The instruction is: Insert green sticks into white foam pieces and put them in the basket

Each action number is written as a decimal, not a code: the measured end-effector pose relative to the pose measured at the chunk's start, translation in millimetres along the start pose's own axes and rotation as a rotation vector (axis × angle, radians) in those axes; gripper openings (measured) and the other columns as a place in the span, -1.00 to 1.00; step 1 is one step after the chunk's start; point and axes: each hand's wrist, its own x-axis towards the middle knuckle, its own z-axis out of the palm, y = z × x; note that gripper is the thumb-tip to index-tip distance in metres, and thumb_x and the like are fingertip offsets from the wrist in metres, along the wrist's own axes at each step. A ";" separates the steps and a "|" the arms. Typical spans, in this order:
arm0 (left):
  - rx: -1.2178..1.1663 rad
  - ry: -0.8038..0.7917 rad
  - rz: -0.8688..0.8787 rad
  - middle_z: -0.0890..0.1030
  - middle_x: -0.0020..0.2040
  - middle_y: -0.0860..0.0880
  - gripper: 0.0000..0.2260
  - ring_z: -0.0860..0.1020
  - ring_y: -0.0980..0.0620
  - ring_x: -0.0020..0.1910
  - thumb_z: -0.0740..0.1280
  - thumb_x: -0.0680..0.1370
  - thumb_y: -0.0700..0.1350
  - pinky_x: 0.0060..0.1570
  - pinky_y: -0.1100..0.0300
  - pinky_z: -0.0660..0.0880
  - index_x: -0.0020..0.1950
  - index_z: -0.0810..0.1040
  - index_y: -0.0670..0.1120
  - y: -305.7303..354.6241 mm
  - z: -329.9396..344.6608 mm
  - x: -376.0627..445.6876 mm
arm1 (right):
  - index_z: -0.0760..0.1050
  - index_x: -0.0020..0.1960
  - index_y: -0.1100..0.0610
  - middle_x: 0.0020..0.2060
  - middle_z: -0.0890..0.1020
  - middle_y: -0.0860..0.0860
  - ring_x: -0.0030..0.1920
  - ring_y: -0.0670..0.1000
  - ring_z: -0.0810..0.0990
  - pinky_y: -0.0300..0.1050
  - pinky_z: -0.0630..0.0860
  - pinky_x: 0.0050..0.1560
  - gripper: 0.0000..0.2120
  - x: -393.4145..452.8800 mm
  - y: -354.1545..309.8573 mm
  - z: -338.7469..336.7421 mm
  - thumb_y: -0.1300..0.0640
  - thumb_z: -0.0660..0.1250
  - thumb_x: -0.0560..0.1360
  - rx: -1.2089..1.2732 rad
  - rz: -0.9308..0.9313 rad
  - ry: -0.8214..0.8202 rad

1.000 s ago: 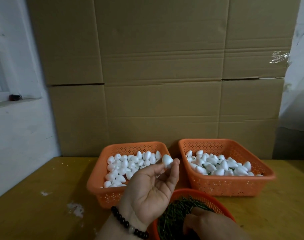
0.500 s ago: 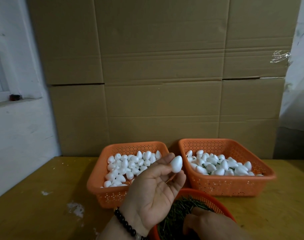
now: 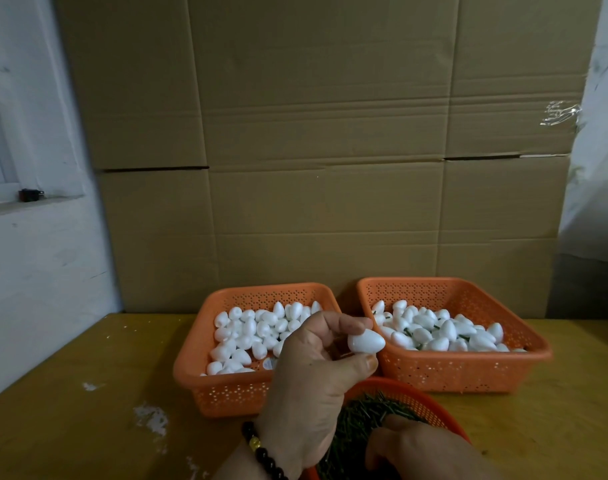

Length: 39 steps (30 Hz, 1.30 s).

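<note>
Three orange perforated baskets stand on the yellow desk (image 3: 88, 358). The left hand (image 3: 307, 382), a dark bead bracelet (image 3: 261, 452) at its wrist, is raised above the gap between the two rectangular baskets, its grip closed on one white egg-shaped foam piece (image 3: 366, 342), pinched between thumb below and fingertips above, pointed end to the right.

Behind and left of that grip, the left rectangular basket (image 3: 226, 386) holds a heap of plain white foam pieces (image 3: 250, 327), too many to count. Just right of the grip, the right rectangular basket (image 3: 469, 372) holds another heap of foam pieces with green sticks showing among them (image 3: 444, 332). The two baskets sit side by side with a narrow gap between them, their far rims close to the cardboard boxes (image 3: 330, 168) stacked behind.

Below the grip, at the near edge, the round basket (image 3: 417, 403) holds a dense pile of green sticks (image 3: 358, 417). The right hand (image 3: 420, 448) rests down in that pile, fingers curled; whether they grip a stick I cannot tell.

Open desk lies left of the left basket, with white crumbs (image 3: 150, 415) scattered on it, and more to the right of the right basket. A white wall (image 3: 36, 271) bounds the desk on the left.
</note>
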 end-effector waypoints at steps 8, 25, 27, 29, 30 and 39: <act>-0.184 0.000 -0.030 0.68 0.05 -0.13 -0.65 0.65 -0.02 0.01 0.44 0.32 -0.23 -0.02 0.18 0.57 0.10 0.63 -0.13 0.5 2.6 0.8 | 0.42 0.25 -0.17 0.24 0.44 -0.13 0.27 -0.09 0.44 -0.17 0.35 0.31 -0.73 4.8 4.8 3.5 0.04 0.23 0.57 0.035 -0.006 0.001; -0.649 0.003 -0.416 0.66 0.08 -0.24 -0.57 0.64 -0.08 -0.16 0.31 0.43 -0.16 -0.22 0.14 0.62 0.27 0.45 -0.29 7.3 -4.3 7.6 | 0.61 0.07 -0.11 -0.02 0.54 -0.30 0.05 -0.29 0.52 -0.53 0.34 0.07 -0.77 -2.0 15.6 -7.5 0.12 0.36 0.47 0.200 -0.018 0.180; -0.725 0.010 -0.484 0.65 0.10 -0.25 -0.57 0.64 -0.10 -0.13 0.31 0.45 -0.16 -0.22 0.13 0.62 0.29 0.44 -0.27 6.7 -7.2 9.6 | 0.64 0.02 -0.10 -0.12 0.52 -0.34 -0.01 -0.32 0.53 -0.51 0.38 0.06 -0.82 -3.7 14.9 -12.0 0.10 0.41 0.44 0.216 -0.034 0.216; -0.774 0.002 -0.529 0.65 0.10 -0.24 -0.59 0.64 -0.12 -0.11 0.29 0.48 -0.16 -0.19 0.11 0.62 0.30 0.45 -0.27 5.8 -9.7 11.0 | 0.67 -0.03 -0.08 -0.15 0.54 -0.34 -0.05 -0.33 0.54 -0.49 0.40 0.04 -0.86 -4.4 13.6 -14.9 0.09 0.44 0.44 0.243 -0.053 0.226; -0.794 -0.003 -0.547 0.65 0.11 -0.24 -0.60 0.65 -0.12 -0.11 0.29 0.50 -0.15 -0.19 0.11 0.62 0.31 0.46 -0.27 5.1 -10.8 11.4 | 0.67 -0.07 -0.10 -0.16 0.56 -0.34 -0.06 -0.34 0.55 -0.48 0.41 0.03 -0.87 -4.9 12.9 -16.2 0.10 0.46 0.43 0.273 -0.055 0.236; -0.825 -0.001 -0.650 0.68 0.05 -0.13 -0.67 0.65 -0.09 -0.20 0.29 0.54 -0.04 -0.27 0.12 0.58 0.25 0.52 -0.15 -1.5 -13.1 12.0 | 0.64 -0.25 -0.22 -0.15 0.64 -0.25 -0.14 -0.21 0.63 -0.35 0.53 -0.13 -0.77 -13.2 13.4 -22.4 0.11 0.57 0.33 0.496 -0.028 0.454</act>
